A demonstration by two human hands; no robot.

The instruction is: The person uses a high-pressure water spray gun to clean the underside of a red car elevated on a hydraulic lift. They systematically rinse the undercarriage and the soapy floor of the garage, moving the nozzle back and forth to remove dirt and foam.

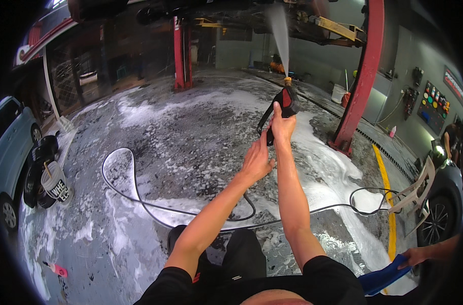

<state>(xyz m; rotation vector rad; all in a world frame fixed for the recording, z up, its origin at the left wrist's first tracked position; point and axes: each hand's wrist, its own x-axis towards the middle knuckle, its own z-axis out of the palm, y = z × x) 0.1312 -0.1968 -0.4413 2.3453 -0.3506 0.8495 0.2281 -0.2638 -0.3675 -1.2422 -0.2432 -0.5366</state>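
My right hand [283,126] is wrapped round the grip of a black and red pressure washer gun [289,99], its thumb along the back. A white spray [279,35] shoots upward from the brass-coloured nozzle toward the underside of a raised vehicle [241,14]. My left hand [257,158] lies just below and left of the grip, fingers stretched up against or close beside it, thumb apart. A thin black hose [272,222] loops over the foamy floor in front of me; where it joins the gun is hidden.
Red lift posts [361,81] [182,56] stand ahead. At left are a light blue car [13,147], stacked tyres [37,170], a white bucket [57,183] and a pink bottle [56,269]. At right, a plastic chair [414,190] stands beside another car [442,213]; another person's hand [414,255] holds a blue cloth [386,276].
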